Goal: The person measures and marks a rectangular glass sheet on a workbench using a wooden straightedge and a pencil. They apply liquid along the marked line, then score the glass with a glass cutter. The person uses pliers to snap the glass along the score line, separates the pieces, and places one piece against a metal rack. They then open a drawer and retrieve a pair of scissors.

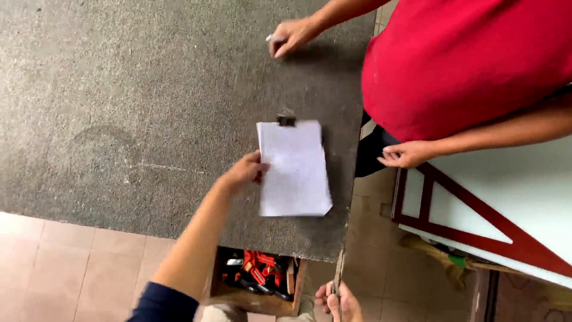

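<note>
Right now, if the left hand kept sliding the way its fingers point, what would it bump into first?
The left hand points at the clipped stack of white paper, and its fingertips seem already at the paper's left edge, so it would meet that first.

You look down on a grey, speckled surface [119, 89]. Below its near edge lies a pinkish tiled floor [65, 268]; under it sits an open wooden box [256, 298]; to its right stands a white panel [512, 197] with dark red framing.

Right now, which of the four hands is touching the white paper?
The wearer's left hand, reaching up from the dark blue sleeve, rests on the left edge of the clipped white paper. The other three hands are all away from the sheet.
</note>
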